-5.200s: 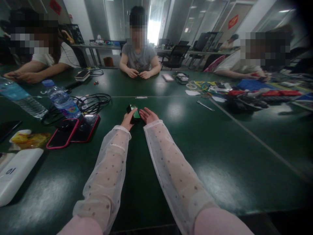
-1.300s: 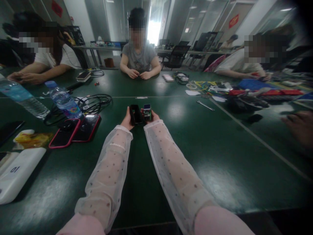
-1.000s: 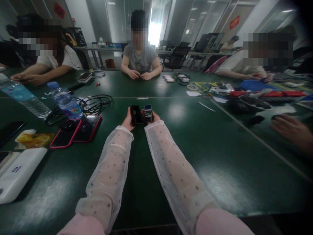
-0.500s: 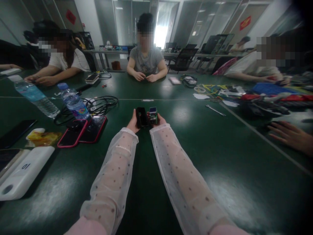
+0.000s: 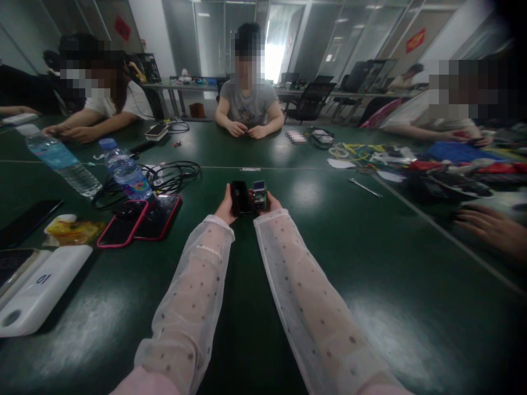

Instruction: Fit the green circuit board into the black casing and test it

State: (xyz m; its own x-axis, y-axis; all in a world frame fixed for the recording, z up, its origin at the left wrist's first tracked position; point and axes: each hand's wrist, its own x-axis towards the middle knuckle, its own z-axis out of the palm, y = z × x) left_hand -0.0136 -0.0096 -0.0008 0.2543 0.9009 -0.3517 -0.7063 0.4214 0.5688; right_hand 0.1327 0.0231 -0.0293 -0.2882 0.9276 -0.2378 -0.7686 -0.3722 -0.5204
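Observation:
My left hand (image 5: 226,207) is closed on the left edge of a black rectangular case (image 5: 241,197), which looks like a shallow shell with a dark inside. Just to its right, my right hand (image 5: 272,203) grips a small green circuit board (image 5: 260,202) that carries a little screen (image 5: 259,186), tilted up at its far edge. Case and board are side by side, almost touching, low over the green table (image 5: 263,263). The fingers under both things are hidden.
Left of me lie two red-edged phones (image 5: 158,217), a white power bank (image 5: 45,291), water bottles (image 5: 125,170) and coiled black cables (image 5: 177,174). A metal wrench (image 5: 365,188) and tangled wires (image 5: 362,152) lie to the right. Another person's hand (image 5: 492,225) rests at the right edge; other people sit around.
The whole view has shifted very slightly. My hands keep their hold on the case and the board; the other person's hand at the right has moved a little to the right.

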